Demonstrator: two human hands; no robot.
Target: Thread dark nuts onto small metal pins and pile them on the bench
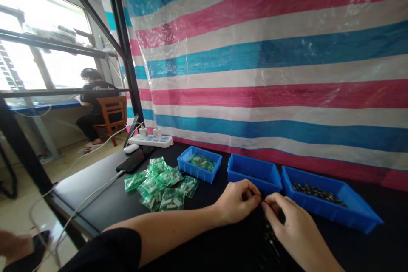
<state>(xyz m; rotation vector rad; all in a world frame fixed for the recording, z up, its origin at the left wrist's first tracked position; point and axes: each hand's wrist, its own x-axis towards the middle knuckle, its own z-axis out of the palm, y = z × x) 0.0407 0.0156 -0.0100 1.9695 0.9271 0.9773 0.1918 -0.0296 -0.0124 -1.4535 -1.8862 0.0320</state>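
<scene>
My left hand (237,200) and my right hand (291,226) meet over the black table (105,204), fingertips pinched together on a small dark part too small to make out. Several small dark metal parts (270,238) lie on the table under my right hand. Just behind my hands stands an empty-looking blue tray (253,173). To its right a blue tray (331,204) holds several dark small parts. To its left a smaller blue tray (199,163) holds green packets.
A heap of green plastic packets (161,183) lies left of my hands. Further left are a black phone (135,159) with a white cable, a white earbud case (130,148) and a power strip (150,140). A striped tarp (270,59) walls the back. Another person (94,102) sits by the window.
</scene>
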